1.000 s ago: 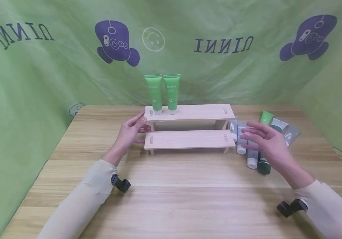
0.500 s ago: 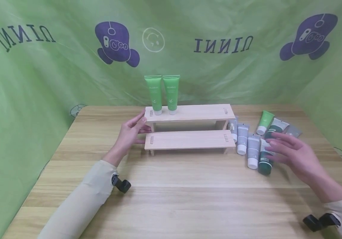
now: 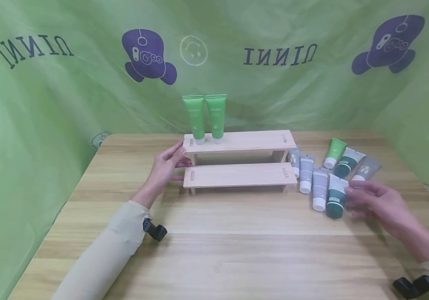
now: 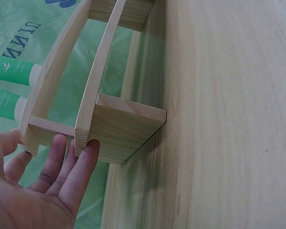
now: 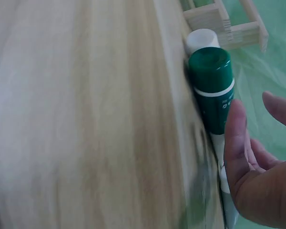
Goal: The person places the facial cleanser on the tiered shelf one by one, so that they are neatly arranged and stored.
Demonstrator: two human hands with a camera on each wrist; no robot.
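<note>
My left hand (image 3: 162, 168) rests against the left end of a pale wooden two-tier shelf (image 3: 240, 175), fingertips touching the ends of its boards. In the left wrist view, that hand (image 4: 43, 181) has its fingers spread across both tiers. Two green tubes (image 3: 195, 118) stand cap-down, side by side, at the left of the upper tier. At the right, my right hand (image 3: 381, 204) is beside a white and dark green tube (image 3: 337, 196), fingers loosely bent, holding nothing that I can see. Whether it touches that tube is unclear. The tube's dark green cap (image 5: 210, 66) shows in the right wrist view.
Several tubes lie right of the shelf: grey ones (image 3: 319, 189), a green one (image 3: 335, 152), another white and dark green one (image 3: 349, 161) and a dull grey one (image 3: 367, 168). Behind the wooden table (image 3: 214, 254) hangs a green printed cloth (image 3: 274, 96).
My right hand has moved right and then down towards the lying tubes, uncovering several of them. The left hand stays at the shelf's end. The view has shifted slightly.
</note>
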